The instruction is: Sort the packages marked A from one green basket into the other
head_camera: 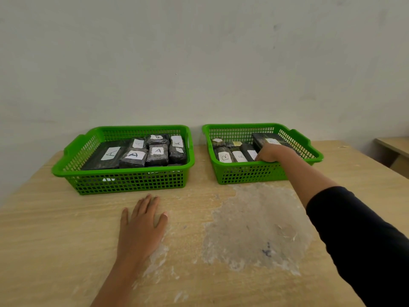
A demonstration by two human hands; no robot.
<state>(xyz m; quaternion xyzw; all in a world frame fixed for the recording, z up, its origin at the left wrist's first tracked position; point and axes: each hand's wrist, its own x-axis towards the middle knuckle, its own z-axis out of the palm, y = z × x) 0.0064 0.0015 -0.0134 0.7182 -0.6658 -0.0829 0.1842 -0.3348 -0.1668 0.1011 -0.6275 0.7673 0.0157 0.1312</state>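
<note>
Two green baskets stand side by side at the back of the table. The left basket (pixel 124 180) holds several dark wrapped packages with white labels marked A (pixel 134 155). The right basket (pixel 247 173) holds dark packages, two of them labelled B (pixel 224 156). My right hand (pixel 273 152) reaches down inside the right basket, fingers curled over a package near its front; the package under it is hidden, so its label cannot be read. My left hand (pixel 143 220) lies flat and open on the table in front of the left basket.
The wooden table (pixel 66 240) has a worn, whitish patch (pixel 254 224) in front of the right basket. A pale wall rises right behind both baskets. A second piece of wooden furniture (pixel 394 149) shows at the far right edge.
</note>
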